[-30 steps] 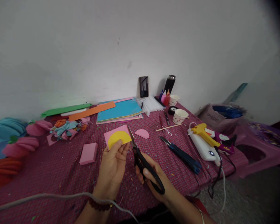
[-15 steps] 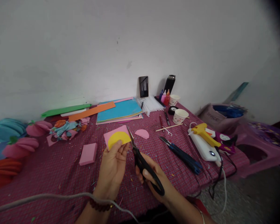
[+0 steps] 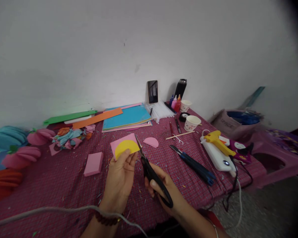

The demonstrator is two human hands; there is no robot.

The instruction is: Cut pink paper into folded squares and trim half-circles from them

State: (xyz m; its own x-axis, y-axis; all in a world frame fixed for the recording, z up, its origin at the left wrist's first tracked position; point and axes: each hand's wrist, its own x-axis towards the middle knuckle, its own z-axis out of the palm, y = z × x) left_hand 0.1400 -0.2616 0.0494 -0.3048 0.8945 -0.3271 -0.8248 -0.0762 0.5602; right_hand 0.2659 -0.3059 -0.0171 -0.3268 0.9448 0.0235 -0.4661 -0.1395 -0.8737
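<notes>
My left hand [image 3: 119, 180] pinches a pink paper square [image 3: 119, 141] with a yellow half-circle [image 3: 126, 146] laid on its front, holding both up above the red checked tablecloth [image 3: 64, 185]. My right hand [image 3: 164, 191] grips black-handled scissors [image 3: 152, 177], fingers through the loops. The blades point up and touch the right edge of the held paper. A cut pink half-circle [image 3: 151, 141] lies on the cloth just beyond the scissors.
A pink paper stack [image 3: 93, 163] lies left of my hands. Coloured sheets [image 3: 127, 118], paper cups [image 3: 191, 123], a yellow glue gun [image 3: 217, 140] on a white power bank, blue-handled tools [image 3: 195, 165] and paper flowers [image 3: 20, 155] crowd the cloth. A cable [image 3: 52, 210] crosses below.
Almost nothing differs. The scissors and right hand have crept slightly up and left along the paper's right edge; the left hand holds the paper still.
</notes>
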